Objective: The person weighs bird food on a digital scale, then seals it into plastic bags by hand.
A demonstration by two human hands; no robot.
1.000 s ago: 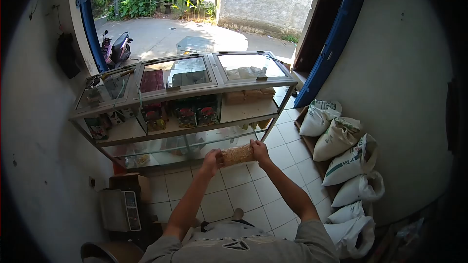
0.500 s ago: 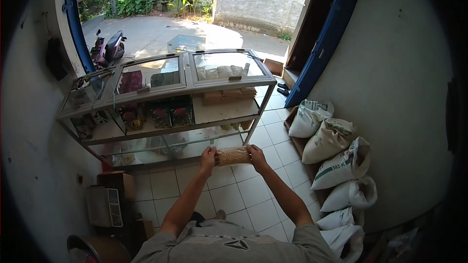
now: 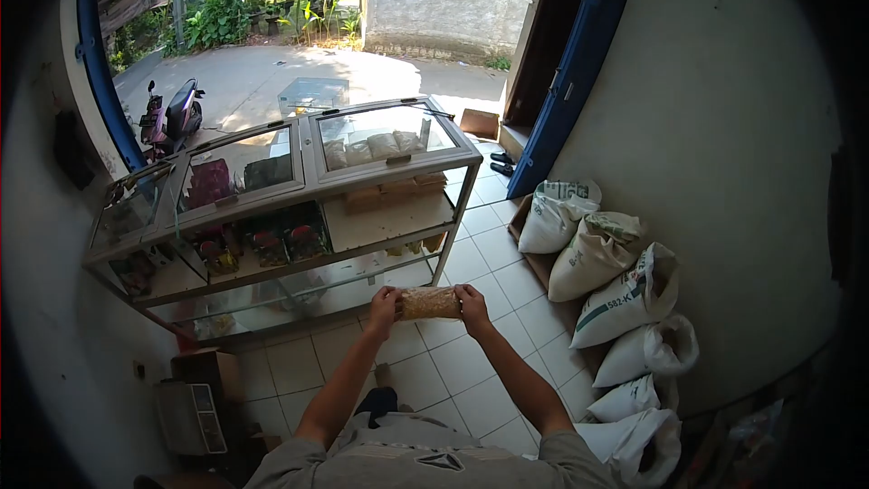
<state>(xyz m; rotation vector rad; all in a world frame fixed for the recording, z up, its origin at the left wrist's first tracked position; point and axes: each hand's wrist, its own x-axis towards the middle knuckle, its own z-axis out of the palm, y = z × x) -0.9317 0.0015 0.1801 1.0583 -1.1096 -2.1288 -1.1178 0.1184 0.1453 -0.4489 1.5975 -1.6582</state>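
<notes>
A clear bag of brownish grain-like contents (image 3: 429, 303) is stretched level between my hands, in front of the glass display case (image 3: 380, 248). My left hand (image 3: 385, 306) grips its left end, and my right hand (image 3: 470, 306) has the right end. The fingers of both hands are closed round the plastic. What exactly fills the bag is too small to tell.
Open white sacks (image 3: 625, 299) line the right wall. A blue folding door (image 3: 575, 72) stands beyond them. Boxes (image 3: 215, 373) and a grey appliance (image 3: 192, 418) are at the lower left. Outside, a motorbike (image 3: 172, 118) is parked.
The view has turned slightly to the right, so the case and sacks sit further left. The bag is a little lower in view, still between both hands.
</notes>
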